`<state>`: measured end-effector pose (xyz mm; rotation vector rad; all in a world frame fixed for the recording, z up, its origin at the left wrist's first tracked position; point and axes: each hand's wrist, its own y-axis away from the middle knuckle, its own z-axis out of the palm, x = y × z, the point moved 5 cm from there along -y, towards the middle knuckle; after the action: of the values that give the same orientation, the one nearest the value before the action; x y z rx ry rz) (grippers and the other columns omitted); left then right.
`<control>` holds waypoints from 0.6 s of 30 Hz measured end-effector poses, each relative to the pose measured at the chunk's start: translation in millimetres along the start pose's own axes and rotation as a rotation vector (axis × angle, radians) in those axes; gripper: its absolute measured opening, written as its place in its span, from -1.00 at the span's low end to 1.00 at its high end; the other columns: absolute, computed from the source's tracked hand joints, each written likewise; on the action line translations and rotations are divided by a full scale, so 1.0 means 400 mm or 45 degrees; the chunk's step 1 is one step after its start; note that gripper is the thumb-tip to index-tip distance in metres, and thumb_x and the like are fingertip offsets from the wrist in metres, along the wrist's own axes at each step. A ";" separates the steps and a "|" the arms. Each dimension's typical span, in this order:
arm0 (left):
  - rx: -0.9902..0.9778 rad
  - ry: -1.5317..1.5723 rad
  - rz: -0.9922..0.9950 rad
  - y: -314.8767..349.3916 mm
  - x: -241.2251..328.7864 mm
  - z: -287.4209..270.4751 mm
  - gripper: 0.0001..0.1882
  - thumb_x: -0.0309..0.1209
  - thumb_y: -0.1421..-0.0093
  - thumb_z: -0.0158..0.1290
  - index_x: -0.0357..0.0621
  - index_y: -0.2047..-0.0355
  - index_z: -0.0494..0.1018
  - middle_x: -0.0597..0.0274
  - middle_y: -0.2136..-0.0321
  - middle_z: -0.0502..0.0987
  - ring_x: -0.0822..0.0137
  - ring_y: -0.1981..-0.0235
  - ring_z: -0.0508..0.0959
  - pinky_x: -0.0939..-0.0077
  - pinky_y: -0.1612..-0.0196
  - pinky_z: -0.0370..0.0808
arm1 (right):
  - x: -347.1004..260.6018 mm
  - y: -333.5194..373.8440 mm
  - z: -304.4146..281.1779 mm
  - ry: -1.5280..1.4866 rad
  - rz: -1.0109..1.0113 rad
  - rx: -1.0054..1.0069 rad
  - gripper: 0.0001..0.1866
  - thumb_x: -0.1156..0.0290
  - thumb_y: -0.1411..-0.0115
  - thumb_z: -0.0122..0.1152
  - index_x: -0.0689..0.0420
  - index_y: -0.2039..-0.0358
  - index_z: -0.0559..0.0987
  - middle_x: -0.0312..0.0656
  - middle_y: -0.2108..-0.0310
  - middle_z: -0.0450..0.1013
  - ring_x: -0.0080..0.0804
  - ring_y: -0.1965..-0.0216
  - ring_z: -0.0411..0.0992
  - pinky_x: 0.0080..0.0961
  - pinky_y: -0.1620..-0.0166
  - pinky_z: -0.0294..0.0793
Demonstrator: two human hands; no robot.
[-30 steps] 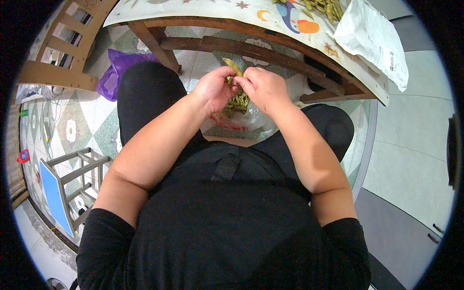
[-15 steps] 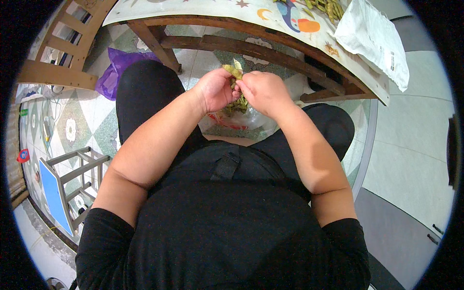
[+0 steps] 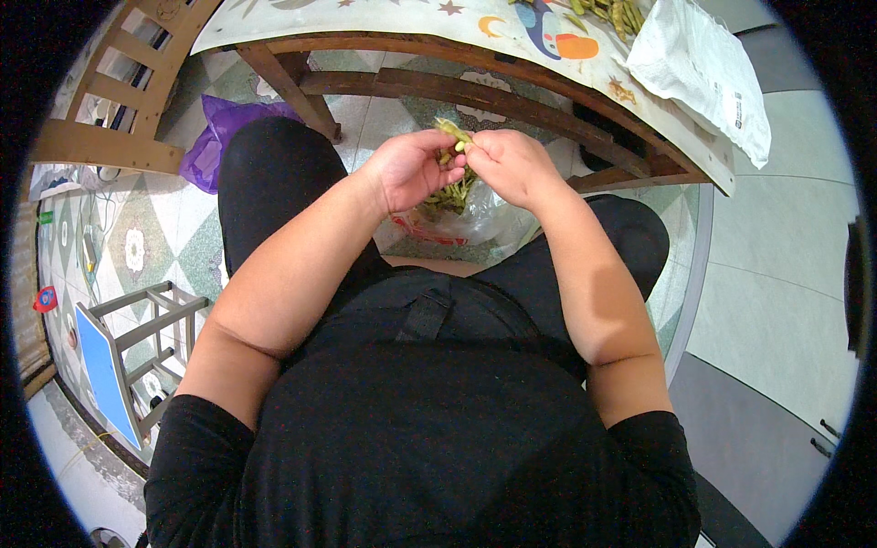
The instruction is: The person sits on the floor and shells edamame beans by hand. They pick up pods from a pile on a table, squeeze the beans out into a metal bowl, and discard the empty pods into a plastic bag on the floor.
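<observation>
Between my two hands is a yellow-green soybean pod (image 3: 451,128), with pale green beans (image 3: 461,145) showing at its split side. My left hand (image 3: 411,171) pinches the pod from the left, its lower fingers curled. From the right, my right hand (image 3: 514,164) grips the pod's other end with thumb and forefinger. Just below them, a clear plastic bag (image 3: 493,224) with red print holds a heap of green pods and husks (image 3: 449,196); my hands partly hide it.
A table (image 3: 365,23) with a patterned cloth stands ahead, bearing more pods (image 3: 624,16) and a white plastic bag (image 3: 699,73). A purple bag (image 3: 215,137) lies on the floor by my left knee. A blue-topped stool (image 3: 110,370) lies tipped at left; a wooden chair (image 3: 110,146) stands beyond.
The pod has been opened, and its pale beans now show between my fingers. My right hand has shifted slightly to the right.
</observation>
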<state>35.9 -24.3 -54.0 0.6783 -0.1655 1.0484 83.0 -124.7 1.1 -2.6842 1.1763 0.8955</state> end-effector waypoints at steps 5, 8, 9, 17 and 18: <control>-0.014 -0.076 0.071 -0.008 -0.001 -0.014 -0.82 -0.52 -0.10 -0.21 -0.22 0.27 0.29 0.25 0.39 0.40 0.43 0.40 0.40 0.63 0.35 0.38 | 0.013 0.001 0.004 -0.179 0.039 0.027 -0.68 0.16 -0.01 -0.19 0.09 0.54 0.47 -0.04 0.52 0.40 -0.07 0.43 0.37 -0.26 0.36 0.34; -0.010 -0.058 0.053 -0.008 0.003 -0.015 -0.83 -0.51 -0.09 -0.17 -0.20 0.27 0.29 0.26 0.39 0.40 0.43 0.41 0.40 0.64 0.35 0.37 | 0.020 -0.002 -0.003 -0.225 0.145 -0.007 -0.67 0.16 -0.04 -0.19 0.10 0.53 0.47 -0.04 0.52 0.40 -0.10 0.45 0.37 -0.31 0.37 0.33; 0.008 -0.043 0.048 -0.007 0.005 -0.015 -0.83 -0.51 -0.09 -0.16 -0.21 0.27 0.29 0.26 0.39 0.40 0.43 0.41 0.41 0.64 0.35 0.37 | 0.022 -0.003 -0.004 -0.228 0.170 -0.016 -0.67 0.15 -0.04 -0.18 0.11 0.53 0.48 -0.04 0.52 0.40 -0.12 0.45 0.37 -0.33 0.38 0.33; 0.073 -0.187 0.098 0.007 0.007 -0.001 -0.80 -0.50 -0.10 -0.18 -0.24 0.24 0.29 0.25 0.39 0.42 0.44 0.41 0.41 0.69 0.36 0.36 | 0.026 -0.004 0.002 -0.429 0.154 0.015 -0.70 0.23 -0.05 -0.06 0.21 0.62 0.40 -0.33 0.74 0.25 -0.60 0.64 0.17 -0.59 0.54 0.18; 0.046 -0.180 0.097 0.006 0.008 0.000 -0.80 -0.50 -0.10 -0.18 -0.23 0.25 0.29 0.25 0.40 0.42 0.45 0.42 0.40 0.69 0.37 0.36 | 0.034 -0.006 0.001 -0.455 0.170 0.036 -0.70 0.23 -0.05 -0.05 0.21 0.63 0.40 -0.34 0.74 0.24 -0.61 0.64 0.16 -0.60 0.54 0.18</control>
<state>35.5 -21.0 -51.7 0.7847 -0.2976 1.0786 91.7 -131.8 -6.8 -2.3114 1.2776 1.3001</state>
